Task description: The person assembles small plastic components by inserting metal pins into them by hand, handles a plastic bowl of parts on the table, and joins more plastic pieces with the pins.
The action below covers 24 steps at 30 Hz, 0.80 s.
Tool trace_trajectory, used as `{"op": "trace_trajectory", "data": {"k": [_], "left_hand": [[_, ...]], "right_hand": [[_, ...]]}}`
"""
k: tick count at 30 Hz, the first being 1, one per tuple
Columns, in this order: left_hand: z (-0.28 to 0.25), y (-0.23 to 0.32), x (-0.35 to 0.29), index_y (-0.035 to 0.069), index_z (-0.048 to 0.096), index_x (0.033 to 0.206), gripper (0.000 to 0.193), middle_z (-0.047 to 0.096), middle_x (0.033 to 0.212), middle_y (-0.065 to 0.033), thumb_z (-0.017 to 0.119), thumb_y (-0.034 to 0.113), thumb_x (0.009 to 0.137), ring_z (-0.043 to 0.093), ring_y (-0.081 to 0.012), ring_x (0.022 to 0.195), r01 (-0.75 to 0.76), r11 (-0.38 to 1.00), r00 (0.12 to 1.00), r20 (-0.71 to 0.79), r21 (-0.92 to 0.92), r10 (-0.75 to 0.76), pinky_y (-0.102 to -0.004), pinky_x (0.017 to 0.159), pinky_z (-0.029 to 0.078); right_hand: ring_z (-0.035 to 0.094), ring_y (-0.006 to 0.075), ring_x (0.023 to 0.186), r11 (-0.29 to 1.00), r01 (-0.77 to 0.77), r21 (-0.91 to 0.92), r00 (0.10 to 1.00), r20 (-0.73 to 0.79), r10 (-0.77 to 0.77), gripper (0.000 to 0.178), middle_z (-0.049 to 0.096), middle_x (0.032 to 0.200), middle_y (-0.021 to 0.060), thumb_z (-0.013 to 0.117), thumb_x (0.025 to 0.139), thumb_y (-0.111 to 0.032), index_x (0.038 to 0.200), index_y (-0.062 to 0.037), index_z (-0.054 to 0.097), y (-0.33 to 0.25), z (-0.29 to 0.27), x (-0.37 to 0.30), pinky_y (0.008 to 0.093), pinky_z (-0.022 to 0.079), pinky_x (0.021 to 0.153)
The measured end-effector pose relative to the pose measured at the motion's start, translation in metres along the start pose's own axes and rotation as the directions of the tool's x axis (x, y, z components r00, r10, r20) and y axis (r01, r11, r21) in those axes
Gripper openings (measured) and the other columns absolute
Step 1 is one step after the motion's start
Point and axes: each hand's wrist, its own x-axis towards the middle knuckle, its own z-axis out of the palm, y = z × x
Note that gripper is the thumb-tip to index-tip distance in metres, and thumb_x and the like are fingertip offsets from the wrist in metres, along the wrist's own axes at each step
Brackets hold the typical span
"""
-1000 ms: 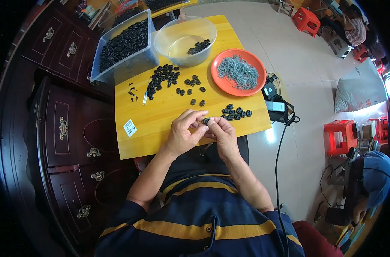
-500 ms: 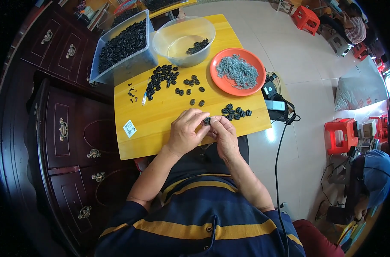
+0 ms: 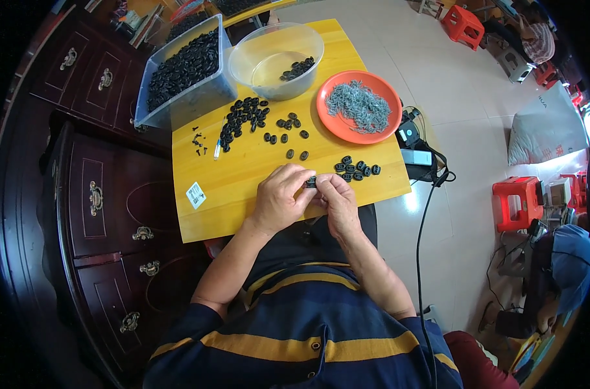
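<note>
Hardly moved, left hand (image 3: pixel 279 198) and right hand (image 3: pixel 339 201) pinch one black piece (image 3: pixel 311 182); small cluster (image 3: pixel 350 168) looks done, bigger pile (image 3: pixel 244 110) waits.

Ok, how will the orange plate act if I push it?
The orange plate looks like smooth plastic, so it will probably slide stiffly. Its low, wide shape makes tipping unlikely. The loosely heaped grey pieces may shift or spill if jolted.

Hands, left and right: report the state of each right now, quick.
Left hand: closed, pinching a small black oval part.
Right hand: closed, pinching the same part from its right side.
</note>
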Motion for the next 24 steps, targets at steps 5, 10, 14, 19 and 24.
{"op": "trace_trajectory", "data": {"k": [5, 10, 14, 19, 24], "left_hand": [[0.0012, -0.0010, 0.0023, 0.002, 0.068, 0.103, 0.029, 0.067, 0.095, -0.0114, 0.076, 0.002, 0.075, 0.065, -0.0306, 0.088, -0.018, 1.000, 1.000, -0.007, 0.016, 0.018, -0.0379, 0.075, 0.054], [0.0040, -0.0018, 0.0039, 0.003, 0.068, 0.099, 0.026, 0.067, 0.091, -0.0104, 0.075, 0.002, 0.074, 0.066, -0.0308, 0.085, -0.052, 0.997, 0.998, -0.025, 0.051, 0.053, -0.0383, 0.073, 0.054], [0.0044, -0.0008, 0.0031, 0.003, 0.068, 0.099, 0.026, 0.067, 0.091, -0.0106, 0.075, 0.002, 0.074, 0.066, -0.0307, 0.084, -0.045, 0.997, 0.998, -0.032, 0.059, 0.047, -0.0384, 0.072, 0.054], [0.0063, -0.0049, 0.0024, 0.003, 0.068, 0.097, 0.023, 0.067, 0.089, -0.0110, 0.075, 0.003, 0.075, 0.066, -0.0303, 0.080, -0.079, 0.995, 0.996, -0.034, 0.065, 0.081, -0.0381, 0.069, 0.054], [0.0074, -0.0040, -0.0015, 0.003, 0.068, 0.099, 0.023, 0.067, 0.090, -0.0113, 0.075, 0.002, 0.077, 0.067, -0.0290, 0.079, -0.043, 0.999, 0.998, -0.053, 0.006, 0.043, -0.0363, 0.069, 0.054]], "right_hand": [[0.055, 0.0052, 0.073, 0.999, 0.020, 0.038, 1.000, -0.004, -0.020, 0.015, 0.062, 0.083, -0.0025, 0.058, 0.101, -0.021, 0.097, -0.0075, 0.063, 0.0008, 0.0027, -0.0009, 0.0211, 0.046, 0.069], [0.058, 0.0058, 0.073, 0.999, 0.033, 0.035, 0.999, -0.024, -0.032, 0.014, 0.062, 0.083, -0.0021, 0.057, 0.102, -0.021, 0.097, -0.0081, 0.063, 0.0031, 0.0018, 0.0002, 0.0220, 0.050, 0.070], [0.058, 0.0060, 0.074, 0.999, 0.036, 0.032, 0.999, -0.031, -0.035, 0.015, 0.062, 0.083, -0.0018, 0.057, 0.102, -0.021, 0.096, -0.0083, 0.063, 0.0051, 0.0023, 0.0002, 0.0226, 0.051, 0.071], [0.057, 0.0054, 0.073, 0.999, 0.038, -0.015, 0.997, -0.061, -0.038, 0.016, 0.061, 0.080, -0.0024, 0.058, 0.102, -0.021, 0.094, -0.0087, 0.063, 0.0021, 0.0051, -0.0020, 0.0209, 0.047, 0.068], [0.056, 0.0052, 0.071, 0.998, 0.060, -0.005, 0.997, -0.049, -0.060, 0.016, 0.062, 0.078, -0.0022, 0.057, 0.102, -0.020, 0.094, -0.0085, 0.063, 0.0024, 0.0052, -0.0018, 0.0199, 0.044, 0.066]]}}
